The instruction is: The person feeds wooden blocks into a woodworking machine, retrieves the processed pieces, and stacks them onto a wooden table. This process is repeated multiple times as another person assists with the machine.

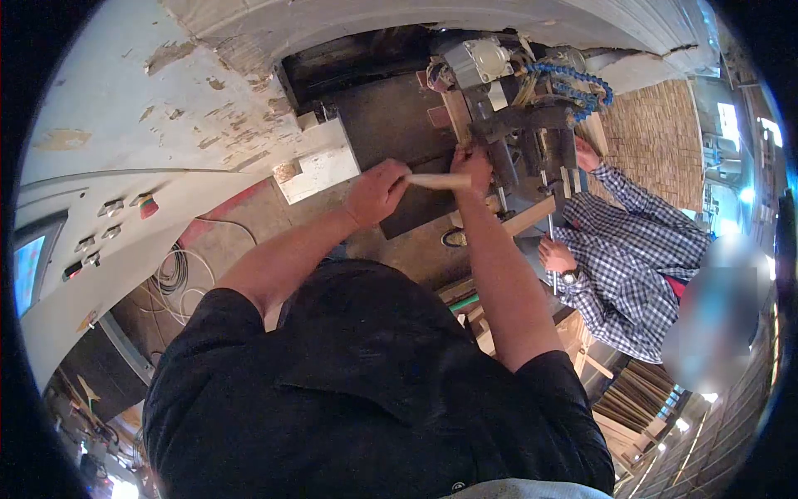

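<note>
One wooden strip [434,180] is pinched in our left hand [378,193], outside the machine [532,119]; our right hand [476,169] meets another wooden piece [455,115], its grip unclear.

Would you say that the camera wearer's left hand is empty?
No, the left hand holds one end of a wooden strip.

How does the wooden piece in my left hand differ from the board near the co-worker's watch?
The wooden piece is gripped by your left hand; no hand grips the board where it shows. The wooden piece looks slimmer, the board broader. The wooden piece runs nearly level across the view; the board slants. Both are light brown.
</note>
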`<state>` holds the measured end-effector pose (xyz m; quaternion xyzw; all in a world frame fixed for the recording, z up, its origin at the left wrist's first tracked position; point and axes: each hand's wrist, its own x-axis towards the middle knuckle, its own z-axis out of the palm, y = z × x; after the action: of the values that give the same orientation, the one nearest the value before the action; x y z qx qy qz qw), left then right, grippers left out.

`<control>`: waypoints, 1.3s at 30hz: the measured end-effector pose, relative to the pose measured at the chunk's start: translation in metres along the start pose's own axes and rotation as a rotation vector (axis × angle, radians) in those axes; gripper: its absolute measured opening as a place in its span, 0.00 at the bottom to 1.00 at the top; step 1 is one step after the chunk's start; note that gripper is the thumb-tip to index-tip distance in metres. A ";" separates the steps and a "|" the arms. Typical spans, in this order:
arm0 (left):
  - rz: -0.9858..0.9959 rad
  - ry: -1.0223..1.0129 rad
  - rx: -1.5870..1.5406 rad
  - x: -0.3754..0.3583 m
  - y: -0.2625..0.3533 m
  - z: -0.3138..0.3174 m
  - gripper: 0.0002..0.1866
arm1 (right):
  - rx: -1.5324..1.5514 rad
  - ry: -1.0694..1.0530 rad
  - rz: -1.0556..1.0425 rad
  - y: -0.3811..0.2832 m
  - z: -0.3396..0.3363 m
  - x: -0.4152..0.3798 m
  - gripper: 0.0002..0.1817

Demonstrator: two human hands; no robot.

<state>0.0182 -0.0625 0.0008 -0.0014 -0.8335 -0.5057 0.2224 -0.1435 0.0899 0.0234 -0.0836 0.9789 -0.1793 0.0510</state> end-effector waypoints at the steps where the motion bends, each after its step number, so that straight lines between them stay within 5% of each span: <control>1: -0.101 0.036 0.010 0.001 0.001 0.002 0.14 | 0.008 0.020 0.001 -0.001 0.001 0.001 0.23; 6: -0.477 0.198 -0.278 0.014 0.007 0.007 0.14 | -0.041 0.012 0.061 -0.019 -0.015 -0.007 0.23; 8: -0.830 0.189 -0.607 0.024 0.009 -0.002 0.14 | -0.077 -0.037 0.132 -0.023 -0.016 -0.005 0.25; 12: -0.909 0.248 -0.701 0.033 0.000 -0.007 0.15 | -0.032 -0.047 0.167 -0.019 -0.015 -0.005 0.26; 15: -0.887 0.304 -0.745 0.048 0.004 -0.013 0.15 | -0.016 0.049 0.158 -0.005 -0.003 -0.001 0.26; 21: -0.795 0.309 -0.671 0.080 0.001 -0.008 0.19 | 0.259 -0.101 0.134 -0.013 -0.024 -0.013 0.27; 25: -0.749 0.353 -0.651 0.107 -0.004 0.000 0.23 | -0.006 0.046 -0.150 -0.002 -0.011 -0.070 0.21; 27: -0.785 0.298 -0.634 0.119 -0.006 0.004 0.25 | 0.045 -0.053 -0.173 0.007 -0.027 -0.115 0.21; 31: -0.808 0.278 -0.547 0.129 -0.008 0.027 0.31 | 0.263 -0.335 0.035 0.055 -0.046 -0.186 0.23; 35: -0.834 0.259 -0.565 0.130 -0.029 0.067 0.30 | 0.557 -0.379 0.205 0.103 -0.045 -0.234 0.19; 39: -0.756 0.231 -0.124 0.144 -0.021 0.090 0.23 | 0.873 -0.503 0.374 0.125 -0.050 -0.251 0.15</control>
<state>-0.1497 -0.0288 0.0013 0.3487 -0.7128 -0.5981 0.1122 0.0783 0.2676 0.0423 0.0808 0.7689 -0.5322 0.3450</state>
